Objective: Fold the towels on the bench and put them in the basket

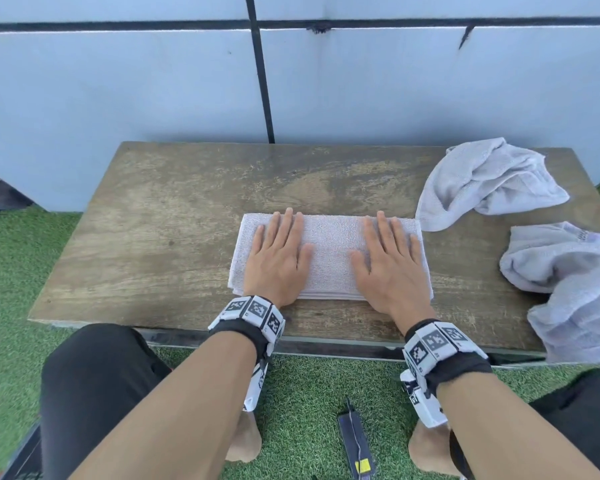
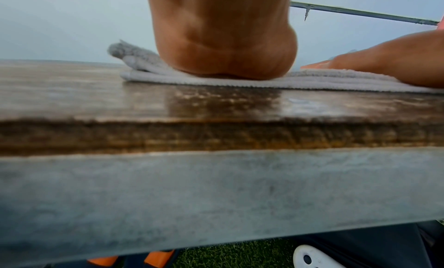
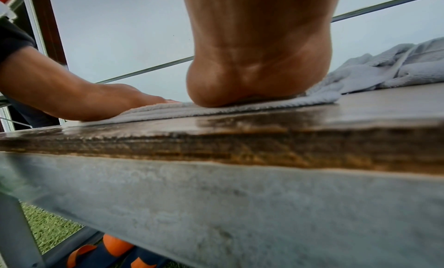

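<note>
A folded white towel (image 1: 331, 251) lies flat near the front of the wooden bench (image 1: 174, 209). My left hand (image 1: 278, 251) presses flat on its left half, fingers straight. On the right half my right hand (image 1: 390, 254) lies flat the same way. The left wrist view shows the heel of my left hand (image 2: 223, 59) on the stacked towel layers (image 2: 300, 80). From the right wrist, the heel of my right hand (image 3: 259, 78) sits on the towel (image 3: 182, 108). Two crumpled white towels lie at the bench's right: one at the back (image 1: 489, 181), one at the front corner (image 1: 572, 285). No basket is in view.
A pale panelled wall (image 1: 153, 98) stands behind the bench. Green artificial turf (image 1: 309, 403) covers the ground, with a dark flat device (image 1: 357, 445) lying between my bare feet. The bench's left half is bare wood. Orange and dark objects (image 3: 115, 249) show under the bench.
</note>
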The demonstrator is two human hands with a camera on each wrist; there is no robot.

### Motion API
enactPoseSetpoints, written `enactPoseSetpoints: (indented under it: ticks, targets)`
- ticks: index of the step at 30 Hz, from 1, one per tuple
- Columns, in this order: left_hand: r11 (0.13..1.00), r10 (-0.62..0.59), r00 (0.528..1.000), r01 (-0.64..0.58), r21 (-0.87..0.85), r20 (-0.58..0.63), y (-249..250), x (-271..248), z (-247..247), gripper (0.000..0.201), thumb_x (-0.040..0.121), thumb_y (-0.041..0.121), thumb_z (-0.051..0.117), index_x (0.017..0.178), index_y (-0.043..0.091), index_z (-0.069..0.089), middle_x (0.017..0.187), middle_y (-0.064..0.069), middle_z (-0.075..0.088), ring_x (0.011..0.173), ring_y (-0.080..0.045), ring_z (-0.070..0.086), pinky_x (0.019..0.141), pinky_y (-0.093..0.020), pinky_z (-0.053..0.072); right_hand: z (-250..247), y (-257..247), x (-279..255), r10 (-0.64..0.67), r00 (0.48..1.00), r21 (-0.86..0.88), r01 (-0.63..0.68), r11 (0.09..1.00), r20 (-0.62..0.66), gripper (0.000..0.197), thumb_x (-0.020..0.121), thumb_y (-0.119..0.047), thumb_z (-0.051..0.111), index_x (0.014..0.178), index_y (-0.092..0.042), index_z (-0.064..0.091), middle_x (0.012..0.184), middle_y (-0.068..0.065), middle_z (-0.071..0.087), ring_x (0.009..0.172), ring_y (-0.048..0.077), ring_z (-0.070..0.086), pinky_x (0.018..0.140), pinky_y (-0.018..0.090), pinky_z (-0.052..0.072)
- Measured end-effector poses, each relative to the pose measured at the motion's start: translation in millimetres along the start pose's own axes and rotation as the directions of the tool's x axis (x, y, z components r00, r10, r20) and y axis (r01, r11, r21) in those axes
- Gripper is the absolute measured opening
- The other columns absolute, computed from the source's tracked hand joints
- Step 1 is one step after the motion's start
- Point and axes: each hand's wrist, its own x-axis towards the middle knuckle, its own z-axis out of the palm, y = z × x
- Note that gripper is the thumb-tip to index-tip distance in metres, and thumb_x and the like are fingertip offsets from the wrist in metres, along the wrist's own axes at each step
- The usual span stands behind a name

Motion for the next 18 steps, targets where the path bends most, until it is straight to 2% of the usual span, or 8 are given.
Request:
enactPoseSetpoints:
  ticks: [10, 14, 18]
  targets:
    - [0.999, -0.032, 0.999, 0.033, -0.013, 0.017, -13, -4, -7, 0.063, 0.105, 0.054, 0.014, 0.161, 0.029, 0.002, 0.169, 0.004, -0.005, 0.155, -0.014, -0.009, 0.126, -0.04, -0.005, -5, 16, -7, 0.129, 0.992, 0.035, -0.128, 0.991, -0.016, 0.082, 0.097, -0.066, 0.019, 0.161, -0.018, 0.0, 0.169, -0.004, -0.007, 0.154, 0.012, -0.01, 0.126, 0.045, 0.0]
    - [0.995, -0.082, 0.997, 0.082, 0.05, 0.01, -19, -7, -9, 0.071, 0.1, 0.064, 0.013, 0.16, 0.029, 0.003, 0.169, 0.003, -0.003, 0.155, -0.016, -0.007, 0.126, -0.044, -0.005, -6, 23, -9, 0.15, 0.989, 0.042, -0.15, 0.988, -0.016, 0.077, 0.1, -0.062, 0.018, 0.161, -0.018, 0.001, 0.169, -0.002, -0.007, 0.155, 0.018, -0.006, 0.125, 0.048, 0.002]
    - [0.99, -0.121, 0.993, 0.119, 0.08, 0.018, -15, -8, -13, 0.073, 0.098, 0.066, 0.014, 0.16, 0.028, 0.004, 0.169, 0.0, 0.001, 0.155, -0.019, -0.005, 0.125, -0.048, -0.006, -10, 18, -9, 0.151, 0.989, -0.009, -0.15, 0.989, 0.011, 0.072, 0.101, -0.06, 0.012, 0.161, -0.022, 0.002, 0.169, 0.0, -0.007, 0.155, 0.022, -0.007, 0.124, 0.053, 0.0]
